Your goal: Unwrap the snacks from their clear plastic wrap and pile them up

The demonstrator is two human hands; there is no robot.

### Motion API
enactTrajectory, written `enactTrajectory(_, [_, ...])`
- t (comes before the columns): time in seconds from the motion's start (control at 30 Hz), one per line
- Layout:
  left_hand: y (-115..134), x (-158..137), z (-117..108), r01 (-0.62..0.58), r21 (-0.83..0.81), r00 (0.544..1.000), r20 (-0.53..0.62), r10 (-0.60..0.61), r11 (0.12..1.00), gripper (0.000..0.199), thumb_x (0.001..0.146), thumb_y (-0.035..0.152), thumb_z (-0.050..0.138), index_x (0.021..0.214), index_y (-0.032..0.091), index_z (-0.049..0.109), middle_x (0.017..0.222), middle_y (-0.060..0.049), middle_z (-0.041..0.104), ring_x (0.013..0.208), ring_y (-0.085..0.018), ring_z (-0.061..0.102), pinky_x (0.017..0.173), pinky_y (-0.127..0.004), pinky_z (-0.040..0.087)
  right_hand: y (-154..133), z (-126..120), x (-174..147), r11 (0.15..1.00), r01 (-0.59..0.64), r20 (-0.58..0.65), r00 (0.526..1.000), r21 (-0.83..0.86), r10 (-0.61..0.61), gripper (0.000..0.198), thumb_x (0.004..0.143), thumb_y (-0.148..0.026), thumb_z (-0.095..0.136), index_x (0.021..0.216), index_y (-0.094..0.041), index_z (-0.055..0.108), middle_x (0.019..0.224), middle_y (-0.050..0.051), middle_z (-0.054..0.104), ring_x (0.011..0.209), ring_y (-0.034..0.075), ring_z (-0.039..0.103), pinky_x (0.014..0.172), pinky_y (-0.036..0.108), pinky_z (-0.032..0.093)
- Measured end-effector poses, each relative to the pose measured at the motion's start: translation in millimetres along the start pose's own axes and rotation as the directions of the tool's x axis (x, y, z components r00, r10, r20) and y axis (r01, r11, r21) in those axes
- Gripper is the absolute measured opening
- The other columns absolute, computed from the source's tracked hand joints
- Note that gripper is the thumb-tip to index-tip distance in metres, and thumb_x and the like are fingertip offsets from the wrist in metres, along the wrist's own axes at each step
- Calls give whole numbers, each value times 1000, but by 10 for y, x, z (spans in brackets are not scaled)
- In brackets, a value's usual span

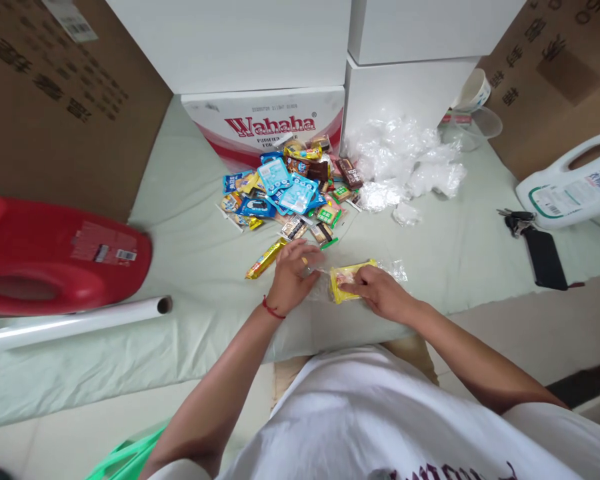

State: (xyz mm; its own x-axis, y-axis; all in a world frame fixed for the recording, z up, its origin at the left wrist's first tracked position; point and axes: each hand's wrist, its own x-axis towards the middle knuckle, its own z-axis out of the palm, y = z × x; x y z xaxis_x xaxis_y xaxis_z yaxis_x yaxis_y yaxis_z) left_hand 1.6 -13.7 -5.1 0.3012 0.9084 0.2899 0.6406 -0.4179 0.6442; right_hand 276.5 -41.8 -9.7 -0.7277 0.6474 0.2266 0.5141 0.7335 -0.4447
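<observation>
A clear plastic bag (321, 288) lies spread near the front edge of the cloth. My left hand (294, 277), with a red cord at its wrist, pinches the bag's opening between thumb and fingers; its fingertips are slightly blurred. My right hand (383, 291) is closed on a yellow-edged snack packet (349, 275), which lies flat over the bag. Just left of my left hand rests a long gold snack packet (265, 260). Behind both hands is a heap of small wrapped snacks (295, 193) in blue, brown, green and yellow.
A white Wahaha carton (275, 110) stands behind the heap. Crumpled clear bags (405, 160) are piled to its right. A red jug (55, 257) and a white roll (80, 325) lie at left; a white jug (575, 180), keys and a black phone (545, 259) lie at right.
</observation>
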Motion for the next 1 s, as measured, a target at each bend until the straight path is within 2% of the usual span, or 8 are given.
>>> enactTrajectory(0.23, [-39,-428,-250,-266,136,962,-22,271,954,22,93,18,62,95,32,78,103,-2,78,123,-27,61,104,-50,47,-19,43,-24,974,-46,-120,990,220,74,25,106,-19,45,128,-23,56,94,7,62,84,22,54,77,35,45])
enactTrajectory(0.37, [-51,-775,-345,-324,41,936,162,314,945,24,89,11,57,89,27,75,106,-4,79,118,-25,65,99,-46,50,3,40,-24,967,23,-135,991,255,12,25,105,-17,45,123,-24,59,102,9,65,90,22,57,80,37,47])
enactTrajectory(0.47, [-28,-856,-436,-163,-200,948,240,210,966,25,90,12,51,75,23,67,92,-6,77,102,-22,68,92,-40,54,16,-3,-24,970,88,-85,994,228,-70,31,103,-17,45,127,-25,64,104,10,65,93,23,58,84,40,47])
enactTrajectory(0.57, [-18,-723,-470,69,-303,997,42,-58,950,29,96,23,47,70,23,61,87,-6,73,93,-22,66,92,-41,54,4,-44,-34,971,100,-44,995,216,-92,33,102,-23,50,131,-25,65,104,10,66,96,24,58,88,43,46])
enactTrajectory(0.63, [7,-539,-397,216,-292,969,-51,-241,932,27,100,33,44,89,22,67,101,-7,74,102,-24,66,98,-42,51,-15,-57,-44,972,81,-36,997,219,-75,32,102,-30,53,132,-24,65,105,11,67,97,24,59,89,44,46])
enactTrajectory(0.8, [162,-107,-53,340,-13,892,321,-319,940,52,87,45,64,132,18,60,108,-10,73,101,-27,64,91,-40,50,-56,-53,-63,972,48,-58,998,229,-36,32,104,-38,58,129,-24,70,106,10,67,94,23,58,87,42,46])
enactTrajectory(0.93, [210,-98,-41,247,148,793,536,-288,958,17,83,39,68,83,22,66,71,-2,62,83,-25,59,77,-35,44,-64,-30,-82,975,15,-60,998,220,-1,31,106,-39,55,125,-23,73,105,10,67,95,22,58,88,41,46])
enactTrajectory(1.0, [192,-190,-146,299,116,793,523,-314,947,29,85,39,63,63,22,55,66,-2,56,75,-22,56,73,-33,42,-57,-19,-87,976,6,-66,998,220,9,31,106,-38,54,124,-24,74,104,10,67,95,21,58,88,41,45])
